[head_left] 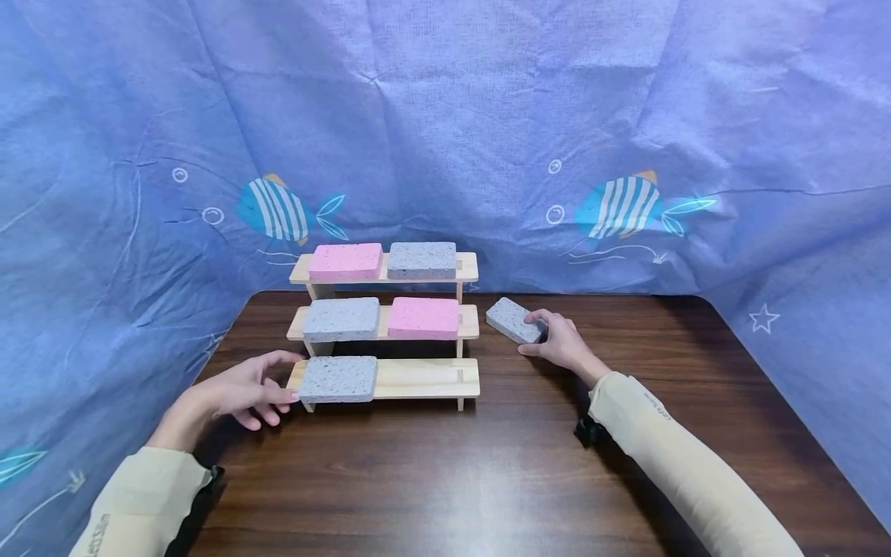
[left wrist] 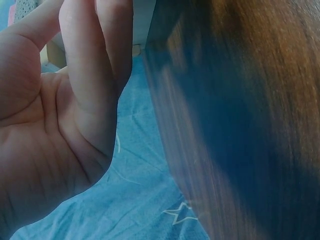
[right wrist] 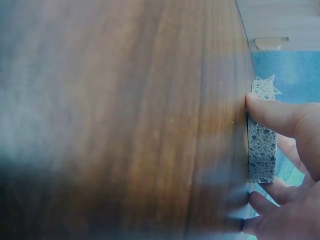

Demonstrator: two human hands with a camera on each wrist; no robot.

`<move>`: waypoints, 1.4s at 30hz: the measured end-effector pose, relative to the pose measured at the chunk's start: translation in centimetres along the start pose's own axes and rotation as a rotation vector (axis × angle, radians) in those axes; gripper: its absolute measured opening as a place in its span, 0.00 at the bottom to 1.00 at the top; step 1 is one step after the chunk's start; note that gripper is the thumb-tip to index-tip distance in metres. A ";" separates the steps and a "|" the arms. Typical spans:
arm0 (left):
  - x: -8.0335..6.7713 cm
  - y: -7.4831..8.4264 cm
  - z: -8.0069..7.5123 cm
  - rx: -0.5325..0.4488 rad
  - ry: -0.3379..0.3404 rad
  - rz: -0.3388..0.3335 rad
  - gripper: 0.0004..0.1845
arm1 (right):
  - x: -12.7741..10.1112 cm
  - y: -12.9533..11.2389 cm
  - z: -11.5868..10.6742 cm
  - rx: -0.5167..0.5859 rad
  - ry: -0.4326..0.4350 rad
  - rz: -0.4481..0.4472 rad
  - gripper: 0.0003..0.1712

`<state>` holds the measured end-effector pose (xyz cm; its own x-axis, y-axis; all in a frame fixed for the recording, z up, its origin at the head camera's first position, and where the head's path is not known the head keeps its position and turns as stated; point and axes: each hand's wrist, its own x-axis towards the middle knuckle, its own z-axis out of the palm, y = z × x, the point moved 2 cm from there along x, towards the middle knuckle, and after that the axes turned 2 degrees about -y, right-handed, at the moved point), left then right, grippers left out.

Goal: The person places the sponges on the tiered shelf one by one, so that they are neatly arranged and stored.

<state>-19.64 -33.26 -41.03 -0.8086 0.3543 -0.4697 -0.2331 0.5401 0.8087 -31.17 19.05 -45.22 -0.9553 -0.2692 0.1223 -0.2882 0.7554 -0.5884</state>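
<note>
**Both hands low and forward**

The left hand (head_left: pixel 244 393) reaches forward with fingers relaxed and spread, thumb extended; the right hand (head_left: pixel 560 344) lies farther forward, fingers curled in a grip; both forearms wear pale sleeves.

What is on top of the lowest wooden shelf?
One grey sponge lies on the lowest shelf, at its left end, the left hand touching it. The wood beneath the sponge is hidden.
</note>
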 end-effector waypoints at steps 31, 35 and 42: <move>0.1 0.1 0.1 0.007 -0.001 -0.004 0.42 | -0.4 0.4 -1.0 -0.005 -0.060 0.047 0.30; 0.1 0.1 0.1 0.004 -0.001 -0.005 0.43 | -0.4 0.4 -1.3 0.034 -0.063 0.064 0.29; 0.1 0.2 0.0 0.001 0.000 -0.013 0.43 | -0.6 -0.2 -2.3 0.085 -0.088 0.093 0.25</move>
<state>-19.79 -33.08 -40.91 -0.8051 0.3473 -0.4808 -0.2435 0.5455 0.8019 -30.68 20.49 -43.32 -0.9670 -0.2546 -0.0044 -0.1885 0.7272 -0.6601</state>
